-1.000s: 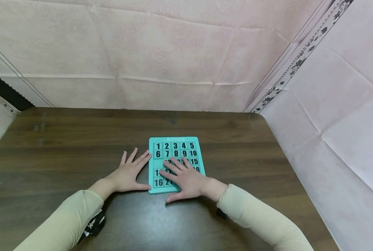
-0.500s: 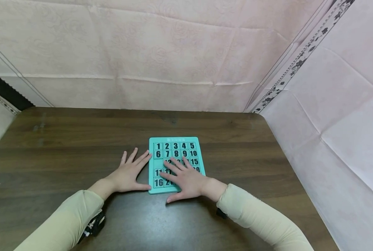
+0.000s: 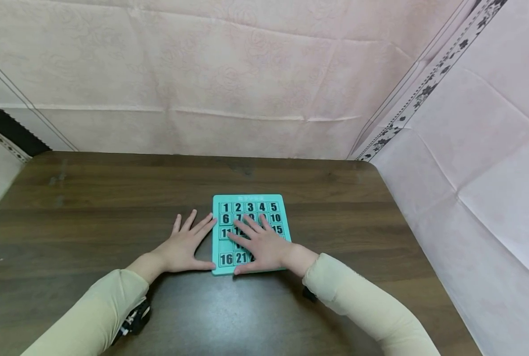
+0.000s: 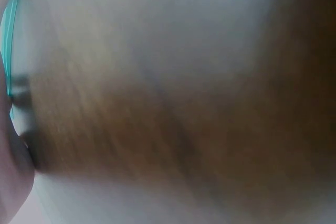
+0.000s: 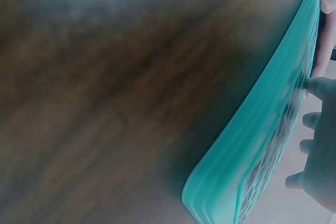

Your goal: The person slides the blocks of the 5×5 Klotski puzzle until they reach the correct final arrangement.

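A turquoise number sliding puzzle (image 3: 246,198) lies flat on the wooden table, its black numbers set in rows. My left hand (image 3: 182,249) is spread beside it, with thumb and fingertips at the puzzle's left edge. Across the lower and middle tiles reaches my right hand (image 3: 264,249), fingers straight and spread, the index fingertip at the 11 tile (image 3: 224,233). Below that tile is a gap (image 3: 226,245), above the 16. My right hand covers several tiles. In the right wrist view the puzzle's thick side (image 5: 252,124) shows, fingertips at its numbered face.
The brown wooden table (image 3: 113,198) spreads around the puzzle. Pale patterned cloth (image 3: 229,74) hangs behind it, and another white cloth (image 3: 478,163) lines the right side. Black wrist devices sit under both sleeves (image 3: 100,306).
My right hand has moved up the puzzle, away from me. The 11 tile has slid up one row, and the gap is now below it. My left hand stays in place.
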The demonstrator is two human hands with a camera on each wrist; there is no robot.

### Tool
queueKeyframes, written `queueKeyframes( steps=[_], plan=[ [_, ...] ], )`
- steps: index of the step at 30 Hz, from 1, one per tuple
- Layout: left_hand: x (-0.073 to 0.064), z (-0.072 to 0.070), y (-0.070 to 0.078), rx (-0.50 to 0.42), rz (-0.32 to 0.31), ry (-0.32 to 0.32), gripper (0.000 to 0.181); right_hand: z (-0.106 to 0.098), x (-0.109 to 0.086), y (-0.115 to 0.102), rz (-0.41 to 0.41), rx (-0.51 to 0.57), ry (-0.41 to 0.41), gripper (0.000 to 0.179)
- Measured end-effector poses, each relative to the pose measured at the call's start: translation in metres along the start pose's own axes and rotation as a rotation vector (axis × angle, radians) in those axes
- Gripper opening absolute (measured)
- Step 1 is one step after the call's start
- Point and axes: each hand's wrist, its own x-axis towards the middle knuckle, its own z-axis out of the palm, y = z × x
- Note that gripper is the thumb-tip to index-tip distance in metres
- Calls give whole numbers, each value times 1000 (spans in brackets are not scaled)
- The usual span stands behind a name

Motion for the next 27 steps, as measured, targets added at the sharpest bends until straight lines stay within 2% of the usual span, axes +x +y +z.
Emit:
queueKeyframes(
  steps=[5, 9, 14, 17, 22, 27],
  plan=[
    [0, 1, -1, 2, 4, 4, 106, -2, 3, 3, 24, 23, -14, 87],
    [0, 1, -1, 0, 6, 9, 106, -6, -2, 10, 13, 78, 44, 89],
    [-1, 1, -1, -7, 6, 15, 106, -9, -14, 32, 47, 161, 143, 87],
    [-1, 1, 0, -5, 7, 19, 107, -8, -24, 46, 79, 199, 175, 86],
    [-1, 0, 1, -7, 5, 19, 107, -3, -40, 61, 113, 238, 196, 85],
    [-1, 0, 1, -5, 4, 16, 107, 3, -51, 66, 111, 266, 207, 85]
  ],
)
